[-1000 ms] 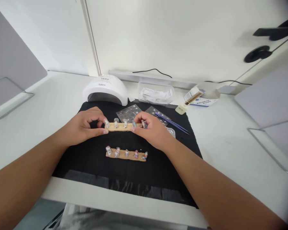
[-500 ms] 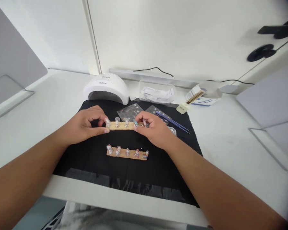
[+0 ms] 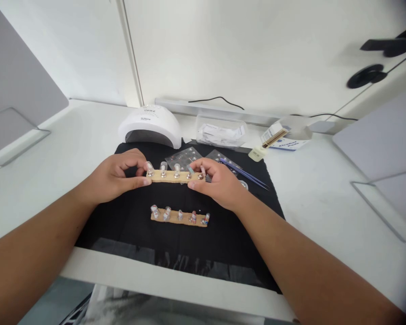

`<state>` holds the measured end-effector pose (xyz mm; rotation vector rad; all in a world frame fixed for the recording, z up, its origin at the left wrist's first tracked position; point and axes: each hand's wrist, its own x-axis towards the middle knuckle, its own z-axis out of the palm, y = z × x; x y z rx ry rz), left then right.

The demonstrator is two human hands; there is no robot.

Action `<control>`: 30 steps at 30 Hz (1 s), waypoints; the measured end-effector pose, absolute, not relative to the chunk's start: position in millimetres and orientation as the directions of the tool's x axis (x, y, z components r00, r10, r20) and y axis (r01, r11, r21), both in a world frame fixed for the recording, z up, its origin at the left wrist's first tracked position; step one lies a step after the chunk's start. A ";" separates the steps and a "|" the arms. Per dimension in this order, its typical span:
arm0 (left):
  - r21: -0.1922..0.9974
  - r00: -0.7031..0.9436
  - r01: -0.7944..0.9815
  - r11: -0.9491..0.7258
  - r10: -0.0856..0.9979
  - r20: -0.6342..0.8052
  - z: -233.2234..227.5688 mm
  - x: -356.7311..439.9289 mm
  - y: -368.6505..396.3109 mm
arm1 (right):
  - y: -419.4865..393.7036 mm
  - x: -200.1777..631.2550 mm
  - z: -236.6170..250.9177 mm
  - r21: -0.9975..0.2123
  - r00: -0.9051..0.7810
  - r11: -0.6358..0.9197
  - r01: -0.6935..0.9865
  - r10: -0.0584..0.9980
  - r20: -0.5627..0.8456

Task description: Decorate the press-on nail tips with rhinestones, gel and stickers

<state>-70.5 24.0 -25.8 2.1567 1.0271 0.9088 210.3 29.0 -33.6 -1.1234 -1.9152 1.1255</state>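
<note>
Tan wooden strip with five small nail tips (image 3: 173, 176) is pinched at each end by the left hand (image 3: 117, 177) and right hand (image 3: 216, 180), seemingly lifted above the black cloth mat (image 3: 128, 225). At 6 o'clock a second nail strip (image 3: 179, 217) lies flat. A steady, level grip seems needed next.

A white desk (image 3: 325, 198) stood against a white wall (image 3: 240, 49). A vertical seam (image 3: 130, 49) divided the wall panels. Grey partition panels (image 3: 16, 76) on wire stands flanked the desk on both sides. Lighting was bright and even.
</note>
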 end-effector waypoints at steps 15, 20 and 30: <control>0.761 0.500 0.490 -0.425 0.852 0.153 -26.7 -74.6 24.7 | 31.2 220.8 -27.1 -0.827 -0.357 0.394 0.401 0.899 0.255; 0.667 0.628 0.612 -0.426 0.774 -0.082 -18.5 -78.0 24.6 | 49.0 238.2 -42.0 -0.937 -0.164 0.303 0.176 0.947 0.276; 0.475 0.774 0.606 -0.639 0.611 -0.165 -14.2 -55.3 4.5 | 74.9 250.3 -51.3 -0.924 0.239 0.376 -0.070 0.906 0.350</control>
